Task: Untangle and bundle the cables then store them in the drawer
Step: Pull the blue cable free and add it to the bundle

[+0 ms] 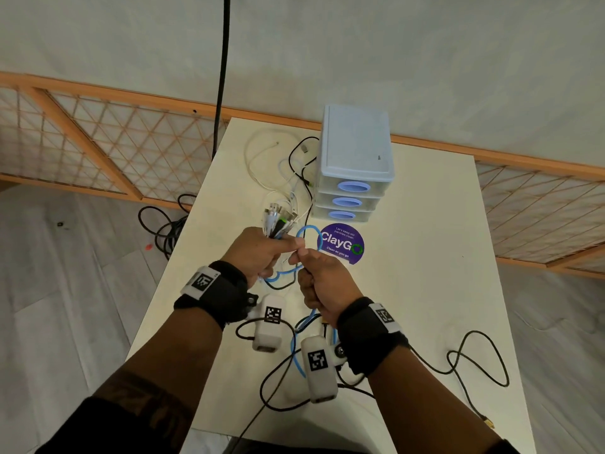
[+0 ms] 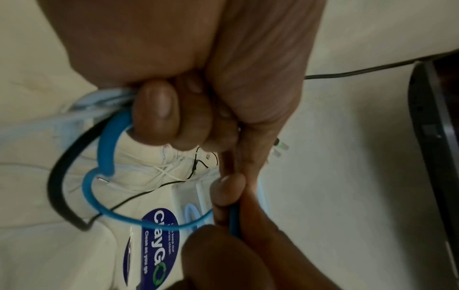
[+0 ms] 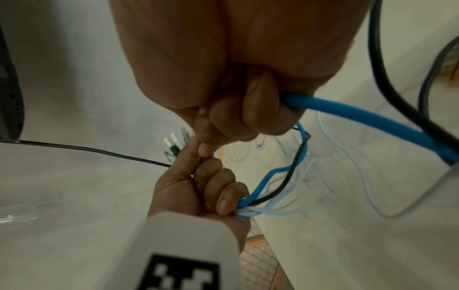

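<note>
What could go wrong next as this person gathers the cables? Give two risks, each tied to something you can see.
1. The left hand grips many cable ends, yet their lengths trail loose across the table; pulling may tighten the tangle.
2. The blue cable held by the right hand loops round a black cable; bundling now could trap it.

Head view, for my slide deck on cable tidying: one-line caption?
Left hand grips gathered cable ends while right hand pulls the blue cable beside closed drawers.
</note>
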Motion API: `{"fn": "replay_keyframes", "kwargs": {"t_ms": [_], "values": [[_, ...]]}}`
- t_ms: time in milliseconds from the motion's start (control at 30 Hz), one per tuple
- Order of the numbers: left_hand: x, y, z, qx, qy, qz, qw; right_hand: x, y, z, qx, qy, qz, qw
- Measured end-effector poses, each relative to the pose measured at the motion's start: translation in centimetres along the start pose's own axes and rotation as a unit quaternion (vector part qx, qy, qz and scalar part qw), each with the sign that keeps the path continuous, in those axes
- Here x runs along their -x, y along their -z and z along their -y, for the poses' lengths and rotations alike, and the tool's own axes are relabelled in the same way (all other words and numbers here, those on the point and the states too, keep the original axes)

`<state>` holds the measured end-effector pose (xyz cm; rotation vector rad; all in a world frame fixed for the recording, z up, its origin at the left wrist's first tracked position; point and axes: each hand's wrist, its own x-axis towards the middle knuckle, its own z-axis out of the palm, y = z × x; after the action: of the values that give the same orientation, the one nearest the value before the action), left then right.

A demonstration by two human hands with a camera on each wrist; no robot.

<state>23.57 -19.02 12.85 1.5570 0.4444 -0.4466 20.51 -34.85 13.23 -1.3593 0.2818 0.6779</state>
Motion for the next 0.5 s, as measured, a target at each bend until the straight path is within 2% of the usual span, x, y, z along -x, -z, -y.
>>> {"fn": "replay_keyframes", "kwargs": {"t_ms": [133,167,200,300,367,433,500], "values": [[-1.6,0.8,0.2,0.065,-0.010,-0.170,0.983,0.1,0.2,0.2,-0.006,-0.016,0.011,1.000],[-1.8,1.2,0.2,0.079,-0.007,-0.191,0.978,0.1,0.2,0.3,-0.001,-0.011,0.013,1.000],[-1.8,1.4,0.1,0.084,-0.006,-0.182,0.980,0.1,0.2,0.3,0.005,-0.005,0.013,1.000],[-1.2,1.4,0.2,0.047,0.009,-0.034,0.998,-0.2,0.1,0.4,0.005,0.010,0.007,1.000],[-0.3,0.4,0.0,0.011,0.005,0.023,1.000,-0.5,0.1,0.5,0.000,0.008,-0.002,1.000],[-0.6,-0.2,-0.2,0.003,-0.011,-0.015,1.000,-0.7,0.2,0.6,-0.002,-0.001,-0.009,1.000],[-1.4,-0.2,-0.6,0.039,-0.015,-0.104,0.994,-0.6,0.5,0.7,0.000,-0.009,-0.008,1.000]]}}
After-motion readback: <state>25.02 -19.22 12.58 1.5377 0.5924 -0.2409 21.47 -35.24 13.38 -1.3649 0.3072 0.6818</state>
